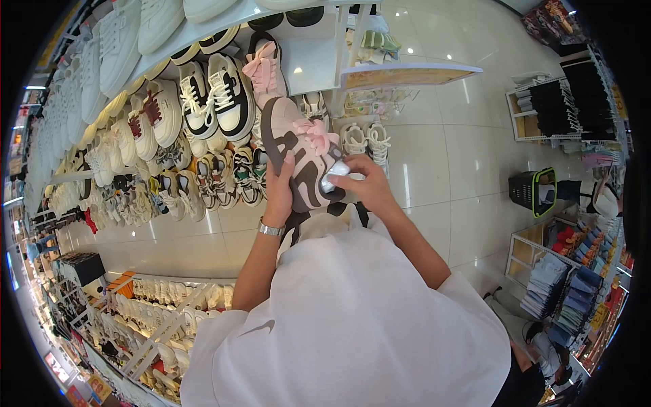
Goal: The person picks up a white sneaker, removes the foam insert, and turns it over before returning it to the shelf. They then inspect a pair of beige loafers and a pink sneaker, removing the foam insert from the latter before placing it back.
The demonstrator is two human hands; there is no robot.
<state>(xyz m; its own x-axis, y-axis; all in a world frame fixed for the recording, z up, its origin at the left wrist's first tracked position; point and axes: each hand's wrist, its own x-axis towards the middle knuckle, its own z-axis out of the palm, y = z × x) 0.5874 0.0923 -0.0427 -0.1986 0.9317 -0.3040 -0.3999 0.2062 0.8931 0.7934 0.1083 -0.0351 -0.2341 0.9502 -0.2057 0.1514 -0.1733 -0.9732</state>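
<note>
So your left hand (279, 193) clamps the pink sneaker (298, 146), toe toward the shelf (305, 57); your right hand (366, 184) pinches a white bit (333, 178) at its near end.

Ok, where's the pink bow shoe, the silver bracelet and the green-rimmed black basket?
Pink and brown shoe with pink bow (305, 163): head view, on its upper.
Silver bracelet (271, 229): head view, on its band.
Green-rimmed black basket (522, 191): head view, on its wall.

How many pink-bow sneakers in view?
2. One pink-and-brown sneaker with pink bow laces gripped by the left hand, right hand touching it; the matching sneaker sits on the white shelf above. Others may be hidden.
</note>
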